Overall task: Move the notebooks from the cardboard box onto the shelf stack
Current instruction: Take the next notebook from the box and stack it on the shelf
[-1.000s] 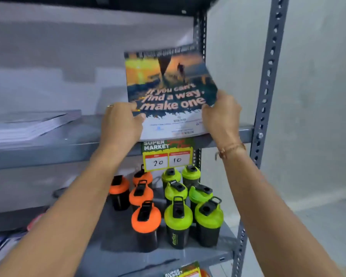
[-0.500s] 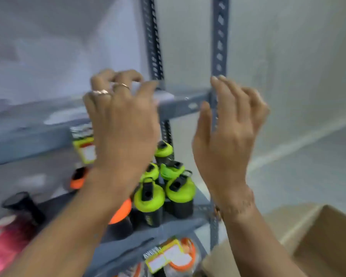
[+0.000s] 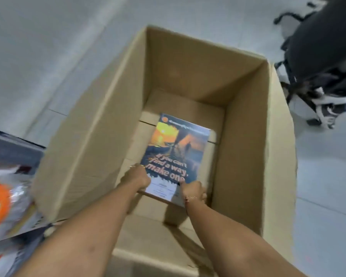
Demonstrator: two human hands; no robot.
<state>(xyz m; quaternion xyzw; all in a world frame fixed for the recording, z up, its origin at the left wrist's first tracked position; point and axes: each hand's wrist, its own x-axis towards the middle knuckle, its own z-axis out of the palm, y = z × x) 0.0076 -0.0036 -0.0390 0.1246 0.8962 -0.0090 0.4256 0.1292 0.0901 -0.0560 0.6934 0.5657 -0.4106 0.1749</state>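
A deep open cardboard box (image 3: 92,140) stands on the floor below me. At its bottom lies a notebook (image 3: 176,150) with a sunset cover reading "If you can't find a way, make one". Both my arms reach down into the box. My left hand (image 3: 137,176) grips the notebook's near left corner. My right hand (image 3: 194,191) holds its near right corner, thumb on the cover. The notebook's near edge looks slightly raised off the box floor. The shelf stack is out of view.
The lower shelf's edge (image 3: 10,150) with wrapped orange-and-white goods (image 3: 0,206) sits at the left. A black office chair (image 3: 320,62) stands at the upper right on the pale tiled floor (image 3: 326,186). The box's near flap (image 3: 152,246) lies under my forearms.
One second ago both hands set a notebook on the shelf, then let go. My view has swung down from the shelf to the box, and both hands now hold another notebook inside it.
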